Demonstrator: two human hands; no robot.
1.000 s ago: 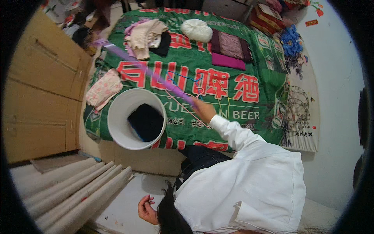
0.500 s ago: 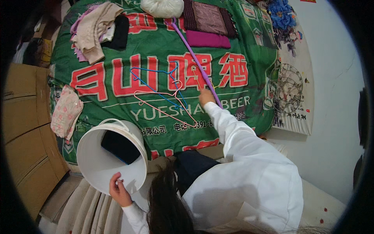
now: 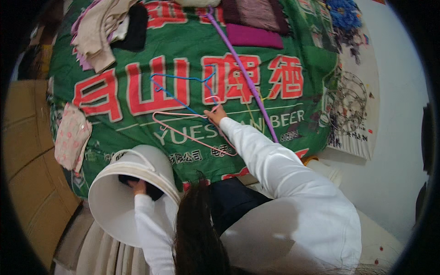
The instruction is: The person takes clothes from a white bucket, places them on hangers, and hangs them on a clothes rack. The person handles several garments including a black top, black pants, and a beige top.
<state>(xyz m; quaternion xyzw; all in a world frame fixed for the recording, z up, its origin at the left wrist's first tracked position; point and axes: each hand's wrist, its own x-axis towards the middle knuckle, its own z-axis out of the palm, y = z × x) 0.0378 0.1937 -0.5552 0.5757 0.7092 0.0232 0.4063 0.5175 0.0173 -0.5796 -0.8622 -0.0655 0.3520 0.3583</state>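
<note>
My right hand (image 3: 215,113) pinches a pink clothes hanger (image 3: 176,131) close to its hook. The hanger lies over the green printed cover (image 3: 183,98). Just beyond it is a blue clothes hanger (image 3: 176,78), partly overlapped by the pink one. My left hand (image 3: 139,187) reaches inside a tipped white bucket (image 3: 112,206) and meets a dark, cloth-like item (image 3: 156,191) there. Those fingers are blurred against the dark item, so their grip is unclear. A purple pole (image 3: 245,75) runs lengthwise to the right of my right hand, apart from it.
Folded beige clothes (image 3: 98,41) and a black cloth (image 3: 135,30) lie at the far left. A pink patterned cloth (image 3: 71,135) hangs by the left edge. Magenta fabric (image 3: 254,36) sits at the back. Thin yellow hanger-like wires (image 3: 262,97) lie by the pole; cardboard (image 3: 34,151) stands left.
My right hand has left the purple pole's side, moved left and taken hold of the pink hanger. My left hand has gone from the bucket's rim down into it. The view has shifted slightly.
</note>
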